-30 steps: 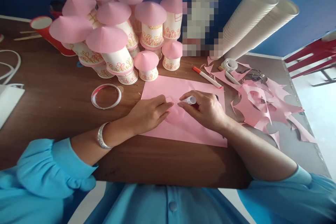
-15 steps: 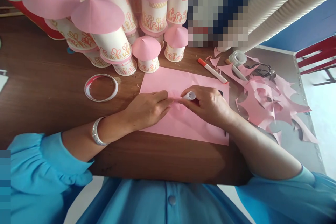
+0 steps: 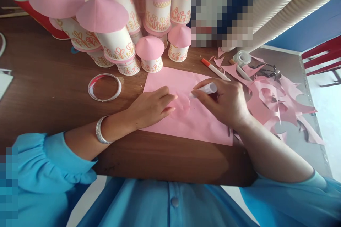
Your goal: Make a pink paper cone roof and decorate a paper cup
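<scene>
- Here, my right hand (image 3: 226,99) was curled tight around a white tube (image 3: 209,88).
- My left hand (image 3: 153,108) was partly curled, with a little gap between finger and thumb; I couldn't tell if it pinched the round pink piece (image 3: 184,103).
- That round piece was by my left fingertips, over the big pink sheet (image 3: 202,127), and the tube was near it.
- The sheet lay flat on the brown surface (image 3: 173,156).
- A white ring (image 3: 92,88) was left of the sheet.
- Paper houses (image 3: 114,44) with pointy pink roofs stood behind.
- An orange-and-white marker (image 3: 213,68) and pink scraps (image 3: 259,106) lay on the right.
</scene>
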Tool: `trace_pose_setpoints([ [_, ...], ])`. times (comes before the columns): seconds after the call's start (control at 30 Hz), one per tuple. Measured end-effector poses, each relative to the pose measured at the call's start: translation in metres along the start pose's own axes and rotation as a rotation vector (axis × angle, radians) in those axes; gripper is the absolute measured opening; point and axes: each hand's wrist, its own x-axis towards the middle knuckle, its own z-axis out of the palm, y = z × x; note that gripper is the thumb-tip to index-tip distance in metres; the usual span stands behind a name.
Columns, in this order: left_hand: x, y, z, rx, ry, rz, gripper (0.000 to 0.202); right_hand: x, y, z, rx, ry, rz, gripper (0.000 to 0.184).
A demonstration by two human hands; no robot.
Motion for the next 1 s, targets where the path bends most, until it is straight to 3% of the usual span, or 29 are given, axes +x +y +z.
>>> trace_pose_setpoints([
  [0.33,0.002,-0.001,-0.005,-0.061,-0.057,-0.02,0.029,0.003,0.001,0.03,-0.022,-0.152,-0.128,0.029],
  [0.6,0.003,0.001,-0.008,-0.053,-0.169,-0.096,0.032,0.007,0.005,0.018,-0.198,-0.203,-0.051,0.028],
  [0.67,0.004,0.002,-0.008,-0.041,-0.182,-0.104,0.033,0.007,0.006,0.009,-0.216,-0.177,-0.046,0.025],
  [0.83,0.004,0.001,-0.004,-0.004,-0.165,-0.088,0.035,0.005,0.001,-0.004,-0.142,0.074,-0.068,0.019],
  [0.9,0.004,0.0,-0.004,-0.006,-0.159,-0.092,0.035,0.004,-0.003,0.003,-0.093,0.066,-0.092,0.019],
  [1.0,0.003,-0.002,-0.004,-0.049,-0.157,-0.083,0.035,0.003,-0.004,0.022,-0.049,-0.052,-0.145,0.029],
])
